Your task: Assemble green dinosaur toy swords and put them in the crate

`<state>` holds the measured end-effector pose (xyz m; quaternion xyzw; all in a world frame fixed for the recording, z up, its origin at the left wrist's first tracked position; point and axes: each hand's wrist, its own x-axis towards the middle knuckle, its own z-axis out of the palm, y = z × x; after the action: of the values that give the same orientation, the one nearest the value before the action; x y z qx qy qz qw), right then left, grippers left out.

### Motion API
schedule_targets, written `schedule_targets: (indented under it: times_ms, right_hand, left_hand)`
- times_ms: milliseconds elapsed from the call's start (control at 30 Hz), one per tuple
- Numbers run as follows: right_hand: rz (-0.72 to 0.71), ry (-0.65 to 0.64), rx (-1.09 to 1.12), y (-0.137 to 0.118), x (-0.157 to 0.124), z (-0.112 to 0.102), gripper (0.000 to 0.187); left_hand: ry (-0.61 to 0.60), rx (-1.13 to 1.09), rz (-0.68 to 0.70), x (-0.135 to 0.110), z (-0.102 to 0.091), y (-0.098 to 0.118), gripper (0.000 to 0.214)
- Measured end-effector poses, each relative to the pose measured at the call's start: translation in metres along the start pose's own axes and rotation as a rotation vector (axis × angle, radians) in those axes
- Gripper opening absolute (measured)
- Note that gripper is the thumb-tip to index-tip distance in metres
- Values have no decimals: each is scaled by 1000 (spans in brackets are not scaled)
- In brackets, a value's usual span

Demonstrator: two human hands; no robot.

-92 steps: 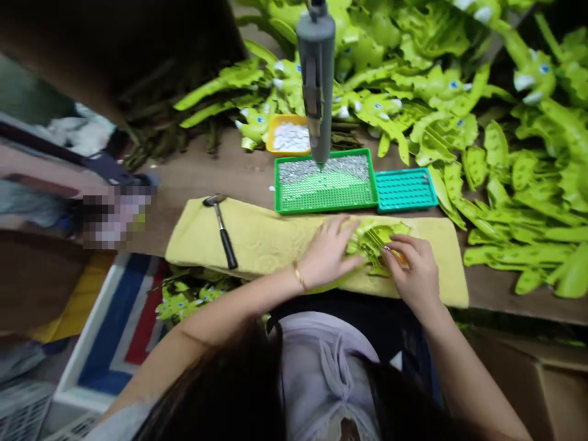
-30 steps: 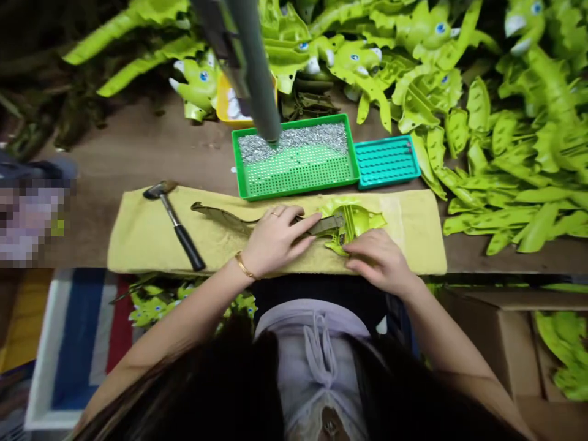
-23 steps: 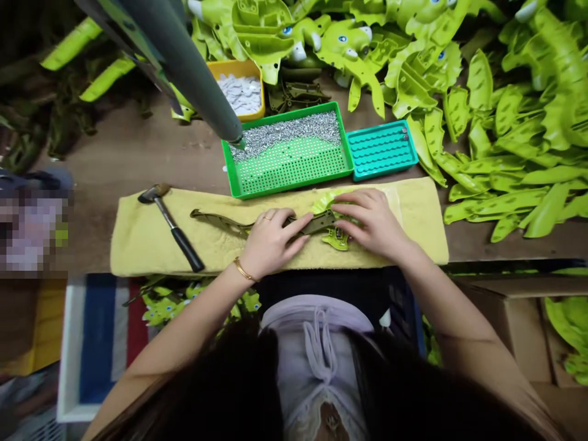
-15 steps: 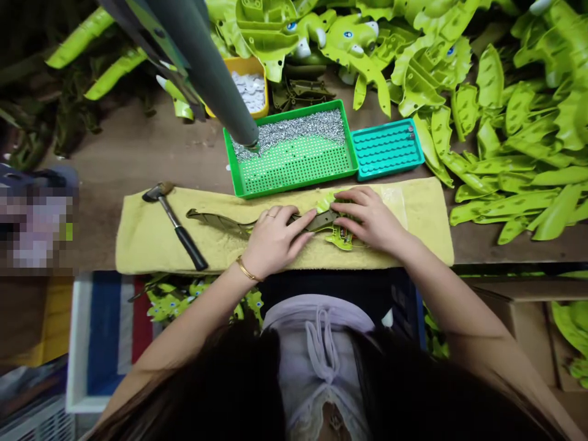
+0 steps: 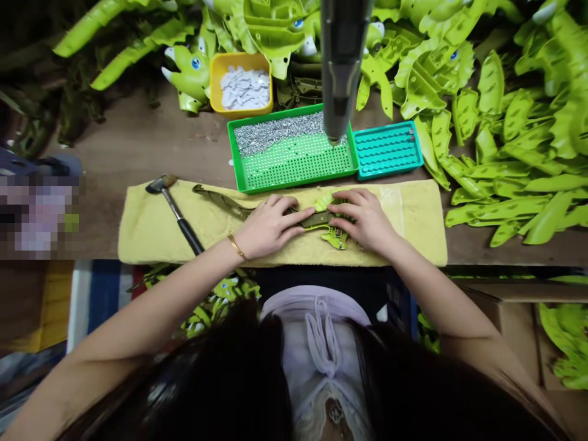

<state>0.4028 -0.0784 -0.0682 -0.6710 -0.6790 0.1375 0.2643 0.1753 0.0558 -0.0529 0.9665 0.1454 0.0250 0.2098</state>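
Observation:
A long olive-green plastic part lies across the yellow towel. My left hand presses on its middle with the fingers laid flat and stretched to the right. My right hand covers a bright green toy shell where the olive part meets it, fingers curled down onto it. Both hands rest on the towel, almost touching each other.
A hammer lies on the towel's left. Behind stand a green screw tray, a teal tray and a yellow bin of white pieces. A grey hanging screwdriver dangles over the trays. Green toy shells pile up right.
My right hand moved up from the near side of the green shell onto its top. The hanging screwdriver swung from the left to over the green tray's right end. My left hand stayed put.

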Motion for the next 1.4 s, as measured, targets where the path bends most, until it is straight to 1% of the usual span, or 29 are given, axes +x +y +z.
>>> schedule_targets:
  times_ms: [33,67,167,200,233,267,333,367,400,467,500,533,567,633,667,700,733,767,833,867,900,933,967,1067,1167,1233,1300,1367,1400]
  right_hand:
    - [4,12,22,2,0,0,27]
    - [4,35,54,3,-1,1,27]
    - [-12,151,154,7,-5,3,29]
    - [-22,183,166,8,-6,5,29]
    - [-32,205,162,8,-8,6,28]
    - [-41,217,149,8,-9,7,28]
    - [-49,227,119,9,-11,9,28]
    - [-50,228,109,9,-11,9,28]
    - [-54,225,104,9,-11,9,28]
    - [-68,210,94,9,-9,8,28]
    - [-72,203,85,9,-9,7,28]
    - [-74,194,74,8,-8,7,27]
    - [-72,184,60,6,-8,7,27]
    - [-56,153,21,3,-7,8,27]
    - [-43,134,0,1,-6,9,27]
    - [-29,118,-19,0,-6,10,27]
    - [-16,105,-35,-1,-5,11,27]
    - [-6,97,-46,-1,-5,12,28]
    - [-7,96,-59,-2,-4,10,29]
    - [-15,102,-63,-3,-4,8,29]
    - [-27,118,-64,-5,-5,4,28]
    - [-38,145,-54,-8,-7,-1,26]
    - [-49,173,-31,-12,-10,-7,25]
    - [-52,201,79,-28,-23,-17,29]
    - [-5,204,74,-37,-33,-8,33]
    - [15,270,43,-38,-35,4,21]
    - [-7,334,30,-35,-35,14,12]
    - [-51,353,-14,-33,-35,18,11]
    - [-66,349,-50,-32,-36,18,11]
  left_hand:
    - [94,-31,-31,-6,0,1,38]
    - [267,-88,-108,-13,1,3,32]
    - [934,-308,-483,-37,7,8,24]
    - [1042,-421,-599,-43,9,10,27]
    - [1059,-587,-699,-45,12,11,32]
    - [1007,-798,-777,-45,14,12,37]
    - [869,-1204,-859,-37,17,13,45]
    - [842,-1341,-872,-32,18,12,46]
    - [858,-1397,-869,-28,19,11,46]
    - [925,-1381,-867,-24,18,5,44]
    - [917,-1343,-890,-26,16,1,43]
    - [867,-1275,-930,-30,14,-3,42]
    - [795,-1160,-975,-35,11,-6,42]
    - [679,-812,-1020,-45,5,-8,41]
    - [685,-615,-987,-48,3,-4,38]
    - [713,-463,-910,-48,3,2,32]
    - [711,-386,-785,-45,5,12,24]
    - [657,-369,-620,-40,9,25,20]
    - [461,-413,-274,-25,20,54,30]
    - [408,-430,-163,-17,26,68,28]
    - [387,-450,-99,-8,31,79,21]
    - [396,-480,-89,-1,35,87,12]
    - [422,-532,-126,5,37,91,7]
    - [418,-822,-359,16,35,89,9]
    - [335,-1119,-546,21,30,80,19]
    - [307,-1208,-595,22,29,77,24]
    - [302,-1179,-592,21,30,76,27]
    - [361,-966,-517,18,32,74,26]
    - [403,-800,-439,16,33,72,24]
